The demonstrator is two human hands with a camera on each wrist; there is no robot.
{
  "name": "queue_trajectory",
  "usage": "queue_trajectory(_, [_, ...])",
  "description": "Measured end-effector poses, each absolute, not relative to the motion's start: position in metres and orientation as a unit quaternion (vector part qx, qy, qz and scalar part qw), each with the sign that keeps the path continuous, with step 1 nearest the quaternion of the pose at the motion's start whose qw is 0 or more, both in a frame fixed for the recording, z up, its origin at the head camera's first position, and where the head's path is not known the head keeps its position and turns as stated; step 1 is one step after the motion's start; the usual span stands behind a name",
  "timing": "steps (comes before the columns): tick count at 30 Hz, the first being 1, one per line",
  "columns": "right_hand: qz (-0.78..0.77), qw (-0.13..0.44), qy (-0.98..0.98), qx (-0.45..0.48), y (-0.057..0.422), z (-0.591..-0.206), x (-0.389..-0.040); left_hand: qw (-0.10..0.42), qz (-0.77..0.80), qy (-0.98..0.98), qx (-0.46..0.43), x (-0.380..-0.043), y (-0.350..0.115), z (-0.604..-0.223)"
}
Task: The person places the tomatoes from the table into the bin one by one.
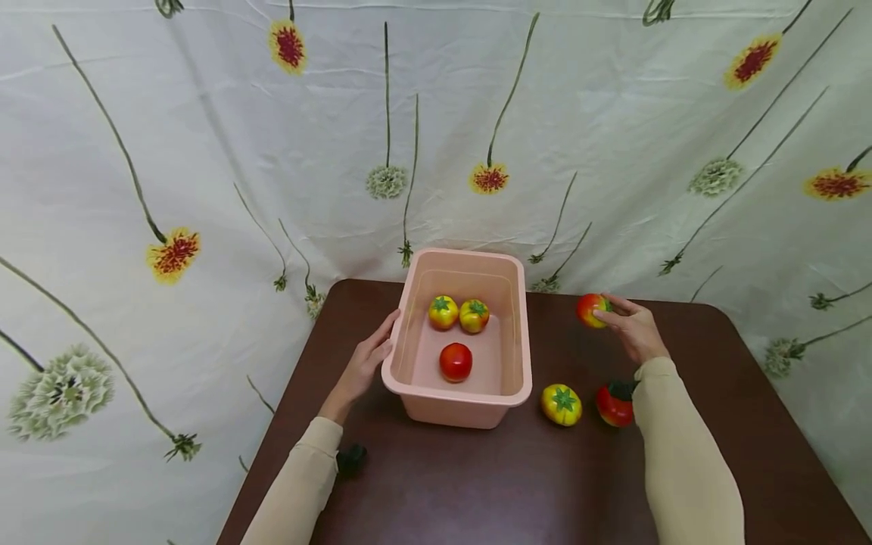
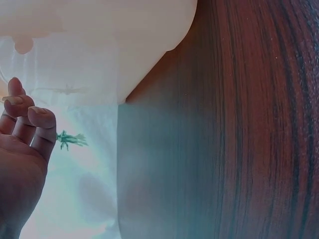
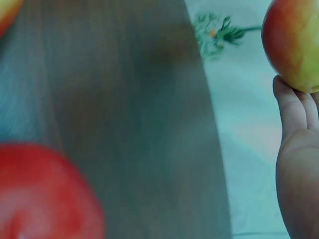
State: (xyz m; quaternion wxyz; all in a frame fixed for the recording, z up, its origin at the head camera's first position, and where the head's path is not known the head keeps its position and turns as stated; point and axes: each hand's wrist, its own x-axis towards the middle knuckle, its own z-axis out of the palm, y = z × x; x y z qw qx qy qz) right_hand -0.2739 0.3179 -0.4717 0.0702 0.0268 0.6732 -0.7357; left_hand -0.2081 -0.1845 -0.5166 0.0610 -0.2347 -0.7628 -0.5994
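Note:
My right hand [image 1: 636, 329] holds a red-and-yellow tomato [image 1: 591, 309] between thumb and fingers, raised over the back right of the table. In the right wrist view the same tomato [image 3: 294, 42] rests against the fingertips. My left hand [image 1: 364, 367] touches the left side of a pink plastic bin [image 1: 463, 410], its fingers loosely bent near the rim. Inside the bin lie two yellow-red tomatoes with green tops, one of them at the back left [image 1: 443, 312], and a plain red tomato [image 1: 456, 362] nearer the front.
Right of the bin, a yellow tomato [image 1: 562, 405] and a red tomato [image 1: 615, 406] lie on the dark wooden table [image 1: 477, 484]; the right sleeve partly covers the red one. A dark object [image 1: 351, 459] sits beside the left cuff. A flowered cloth [image 1: 436, 113] hangs behind.

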Motion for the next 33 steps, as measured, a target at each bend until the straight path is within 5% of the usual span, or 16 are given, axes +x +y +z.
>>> queue_trajectory(9, [-0.660,0.080,0.747,0.013,0.288,-0.446,-0.286,0.032,-0.590,-0.774,-0.225,-0.189,-0.177,-0.482])
queue_trajectory(33, [-0.661,0.070,0.746,-0.026,0.212,-0.418,-0.317,0.052,-0.579,-0.778,-0.239,-0.191,-0.179,-0.483])
